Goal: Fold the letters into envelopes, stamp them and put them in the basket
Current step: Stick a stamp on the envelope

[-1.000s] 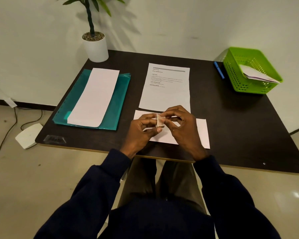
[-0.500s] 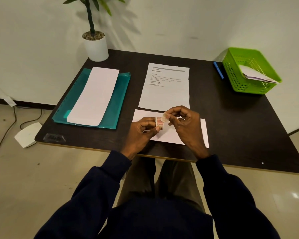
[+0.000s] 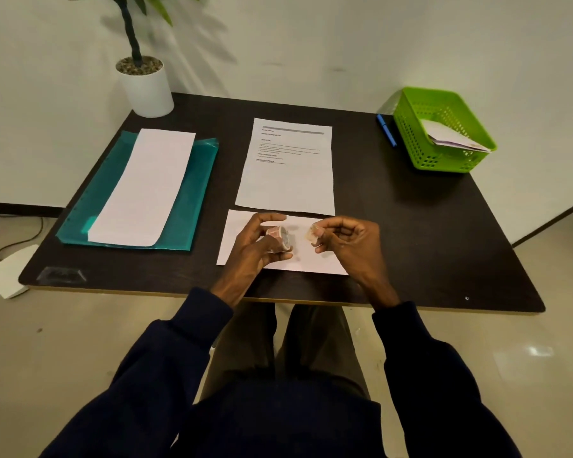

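Head view, stamp in right grip

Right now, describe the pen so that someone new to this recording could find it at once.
Start at the dark table and go to its far right corner, where the green basket stands. The blue pen lies on the tabletop right beside the basket's left wall. It is the only slim blue thing on the table, far thinner than the basket next to it.
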